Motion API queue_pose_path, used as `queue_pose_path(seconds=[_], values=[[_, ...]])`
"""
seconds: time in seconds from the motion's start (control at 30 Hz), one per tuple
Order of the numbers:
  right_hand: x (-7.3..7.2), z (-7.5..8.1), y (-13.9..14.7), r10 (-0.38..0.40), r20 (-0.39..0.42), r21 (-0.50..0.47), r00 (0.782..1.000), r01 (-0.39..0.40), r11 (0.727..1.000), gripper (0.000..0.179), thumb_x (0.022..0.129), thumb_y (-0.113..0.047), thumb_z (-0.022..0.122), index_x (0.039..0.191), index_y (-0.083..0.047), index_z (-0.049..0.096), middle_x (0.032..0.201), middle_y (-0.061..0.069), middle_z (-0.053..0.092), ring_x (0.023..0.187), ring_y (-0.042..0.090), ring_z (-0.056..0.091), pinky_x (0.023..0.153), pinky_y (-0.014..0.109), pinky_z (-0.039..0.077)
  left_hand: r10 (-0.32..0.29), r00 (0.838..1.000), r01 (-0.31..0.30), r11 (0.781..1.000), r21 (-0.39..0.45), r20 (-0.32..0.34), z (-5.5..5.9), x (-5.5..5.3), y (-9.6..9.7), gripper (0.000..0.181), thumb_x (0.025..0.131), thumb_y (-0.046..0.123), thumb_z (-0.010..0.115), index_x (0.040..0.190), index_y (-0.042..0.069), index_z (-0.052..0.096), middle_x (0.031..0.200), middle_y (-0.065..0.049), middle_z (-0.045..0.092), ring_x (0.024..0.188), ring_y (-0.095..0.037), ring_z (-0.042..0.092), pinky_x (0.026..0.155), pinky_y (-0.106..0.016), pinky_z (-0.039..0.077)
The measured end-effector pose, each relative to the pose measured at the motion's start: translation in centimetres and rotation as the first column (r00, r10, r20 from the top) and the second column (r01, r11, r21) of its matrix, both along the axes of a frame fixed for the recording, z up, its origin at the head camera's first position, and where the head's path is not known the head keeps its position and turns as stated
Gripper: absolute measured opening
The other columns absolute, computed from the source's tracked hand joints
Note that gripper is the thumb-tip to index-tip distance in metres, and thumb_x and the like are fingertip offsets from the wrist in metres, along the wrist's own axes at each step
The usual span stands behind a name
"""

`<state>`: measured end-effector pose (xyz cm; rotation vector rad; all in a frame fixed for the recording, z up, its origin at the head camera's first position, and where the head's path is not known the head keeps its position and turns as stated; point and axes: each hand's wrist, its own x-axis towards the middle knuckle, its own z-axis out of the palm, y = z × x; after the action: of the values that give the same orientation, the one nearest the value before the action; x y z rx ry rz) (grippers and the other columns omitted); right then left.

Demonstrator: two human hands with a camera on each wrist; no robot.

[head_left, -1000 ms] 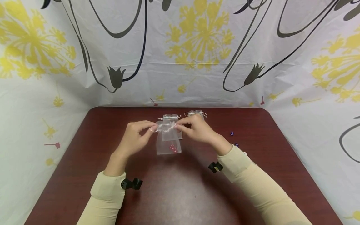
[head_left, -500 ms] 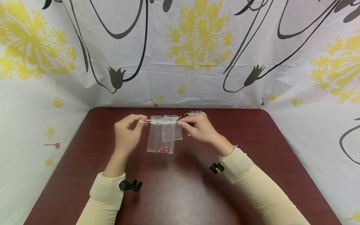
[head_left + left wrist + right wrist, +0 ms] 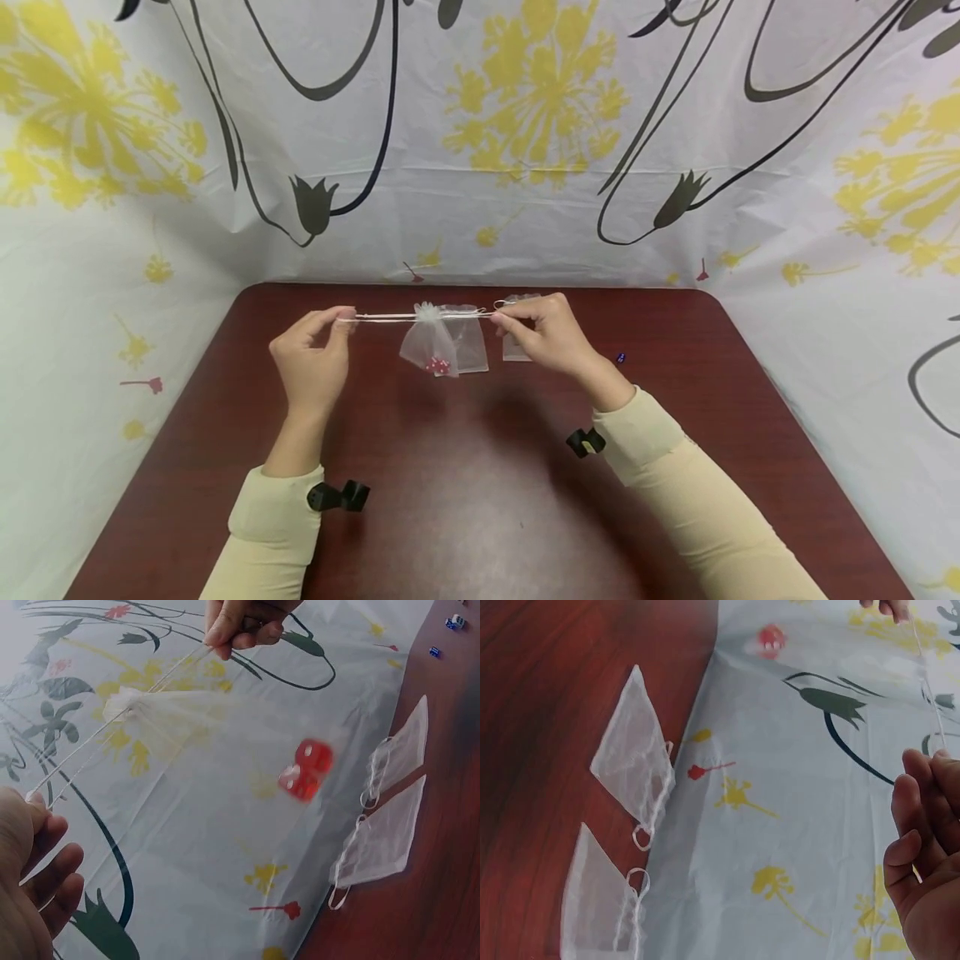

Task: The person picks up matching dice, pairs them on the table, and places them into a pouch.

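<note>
A sheer white drawstring pouch [image 3: 426,337] hangs in the air, its neck gathered tight and its lower part flared. Red dice [image 3: 306,769] with white pips lie at the bottom inside it. My left hand [image 3: 311,358] pinches the drawstring [image 3: 386,317] between thumb and forefinger on one side. On the other side my right hand [image 3: 551,335] pinches the opposite cord end. Both cords stretch taut and nearly level between the hands. In the right wrist view, the pouch is faint and partly out of frame.
Two more sheer pouches lie flat near the table's back edge, one behind the hanging pouch [image 3: 382,840] and one by my right hand [image 3: 401,754]. Blue dice [image 3: 454,622] sit on the dark red table [image 3: 480,500] at the right. A patterned sheet [image 3: 480,225] hangs behind.
My left hand has moved left, and the right slightly right, pulling the cords out long. The pouch's mouth has gone from wide and flat to bunched, and its bottom has risen.
</note>
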<state>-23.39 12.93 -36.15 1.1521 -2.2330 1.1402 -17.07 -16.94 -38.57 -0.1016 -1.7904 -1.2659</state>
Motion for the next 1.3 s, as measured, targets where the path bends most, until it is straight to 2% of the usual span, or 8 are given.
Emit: queue_pose_path(seconds=[0.23,0.43,0.63,0.83,0.97,1.1,1.2,1.3], values=[[-0.6,-0.8,-1.3,0.02,-0.008,0.014,1.0,-0.02,1.0,0.008,0.092,-0.004,0.073,0.088,-0.006,0.08,0.071,-0.001,0.072,0.058,0.006,0.059,0.056,0.024,0.046,0.006,0.999,-0.007,1.0,0.01,0.051,-0.2,0.4,-1.4,0.007,0.091,0.001,0.074,0.093,-0.004,0.079,0.083,-0.016,0.075,0.069,0.005,0.064,0.057,-0.007,0.047],[-1.2,-1.6,-3.3,0.053,0.025,0.042,0.998,-0.054,0.998,0.008,0.092,-0.006,0.074,0.089,-0.005,0.08,0.068,-0.001,0.07,0.054,0.006,0.056,0.052,0.025,0.044,0.021,0.994,-0.021,1.0,0.004,0.104,-0.7,0.6,-3.4,0.008,0.091,0.003,0.074,0.095,-0.002,0.079,0.085,-0.015,0.075,0.068,0.002,0.065,0.058,-0.007,0.048],[-1.8,-2.2,-5.7,0.112,0.076,0.046,0.991,-0.115,0.992,0.012,0.095,-0.007,0.071,0.086,-0.006,0.08,0.064,-0.004,0.068,0.05,0.003,0.056,0.052,0.024,0.044,0.076,0.986,-0.072,0.997,-0.037,0.149,-1.3,0.8,-5.4,0.009,0.093,0.002,0.071,0.096,-0.002,0.079,0.085,-0.015,0.076,0.068,0.004,0.065,0.058,-0.007,0.047],[-2.4,-3.3,-7.8,0.139,0.065,0.064,0.988,-0.143,0.988,0.009,0.093,-0.006,0.072,0.095,-0.002,0.081,0.073,0.006,0.074,0.053,0.004,0.058,0.057,0.023,0.045,0.153,0.974,-0.141,0.987,-0.077,0.169,-2.1,0.6,-7.3,0.01,0.093,0.003,0.072,0.095,-0.005,0.078,0.082,-0.017,0.075,0.064,0.001,0.066,0.054,-0.007,0.045],[-3.1,-4.3,-9.0,0.139,0.066,0.115,0.988,-0.145,0.983,0.011,0.095,-0.007,0.071,0.093,-0.004,0.081,0.072,0.004,0.073,0.053,0.005,0.052,0.054,0.021,0.04,0.203,0.956,-0.181,0.977,-0.115,0.214,-3.0,-0.1,-8.2,0.011,0.093,0.006,0.073,0.095,-0.004,0.079,0.08,-0.017,0.075,0.061,0.011,0.06,0.052,-0.005,0.044],[-4.0,-5.1,-9.8,0.087,0.119,0.148,0.989,-0.104,0.983,0.014,0.098,-0.011,0.069,0.098,-0.004,0.081,0.068,0.0,0.071,0.05,0.007,0.051,0.052,0.021,0.038,0.237,0.93,-0.195,0.966,-0.17,0.282,-3.9,-1.4,-9.0,0.012,0.094,0.007,0.072,0.098,-0.001,0.079,0.081,-0.015,0.076,0.06,0.022,0.052,0.057,-0.005,0.044],[-4.8,-5.4,-10.5,0.037,0.155,0.176,0.987,-0.064,0.982,0.017,0.099,-0.014,0.067,0.103,-0.003,0.08,0.07,0.003,0.072,0.051,0.011,0.057,0.052,0.022,0.041,0.264,0.911,-0.198,0.954,-0.225,0.318,-4.6,-2.6,-9.7,0.012,0.095,0.008,0.071,0.1,0.001,0.08,0.081,-0.014,0.076,0.06,0.024,0.047,0.073,-0.018,0.05],[-5.6,-5.7,-11.2,-0.014,0.158,0.211,0.987,-0.02,0.977,0.019,0.1,-0.016,0.066,0.105,-0.004,0.08,0.074,0.005,0.074,0.054,0.011,0.06,0.055,0.024,0.044,0.277,0.891,-0.187,0.946,-0.265,0.359,-5.5,-3.8,-10.4,0.014,0.096,0.011,0.07,0.102,0.003,0.08,0.079,-0.013,0.076,0.058,0.012,0.053,0.089,-0.038,0.049]])
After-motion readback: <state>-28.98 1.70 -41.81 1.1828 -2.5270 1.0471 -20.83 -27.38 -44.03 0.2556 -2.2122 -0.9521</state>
